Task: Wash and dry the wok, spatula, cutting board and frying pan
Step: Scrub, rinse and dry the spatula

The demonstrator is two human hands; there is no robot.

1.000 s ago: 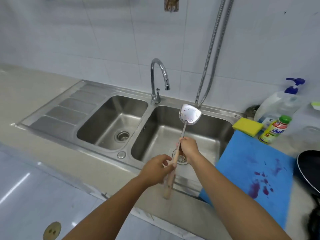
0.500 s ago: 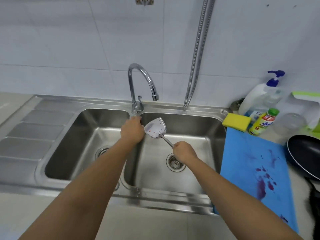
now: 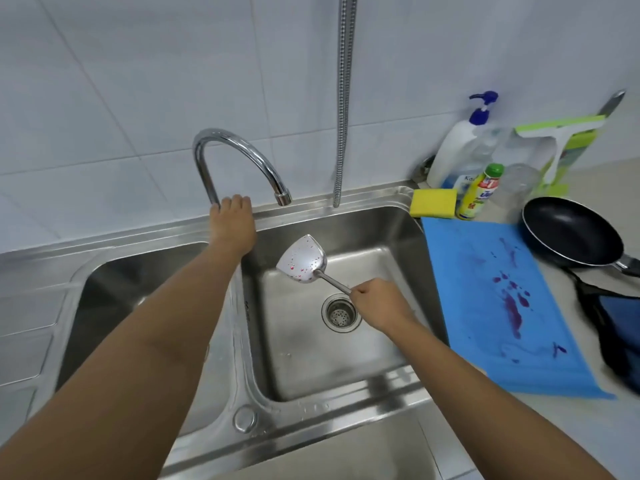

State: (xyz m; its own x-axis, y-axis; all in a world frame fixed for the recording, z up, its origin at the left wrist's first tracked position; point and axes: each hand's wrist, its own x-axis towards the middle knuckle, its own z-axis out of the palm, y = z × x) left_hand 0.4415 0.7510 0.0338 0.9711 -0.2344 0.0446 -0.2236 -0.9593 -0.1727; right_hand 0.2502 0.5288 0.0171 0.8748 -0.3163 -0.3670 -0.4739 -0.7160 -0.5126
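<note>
since half a second ago the left hand (image 3: pixel 232 221) has climbed from beside the spatula head to the base of the tap (image 3: pixel 239 161), where it is now curled over the base; the lever itself is hidden under it. the right hand (image 3: pixel 379 306) has stayed closed around the handle of the spatula (image 3: pixel 303 259), though the blade now sits a little lower over the right basin (image 3: pixel 398 244).

the coming move, as i judge it, is starting the water, and it turns on one relation: the spatula's long axis runs from the right hand up and left toward the back edge of the sink, with the blade ending below and a little to the right of the spout. the right hand is the nearer one; the left is apart from the tool, busy at the tap. no water is visibly running yet.

counted: one spatula, speckled with red drops; one blue cutting board (image 3: pixel 498 306) with purple stains on the bench right of the sink; one black frying pan (image 3: pixel 571 233) at the board's far right corner; one yellow sponge (image 3: pixel 433 202) at the sink's back right corner; two basins. a dark shape at the right edge may be the wok, but i cannot tell.
</note>
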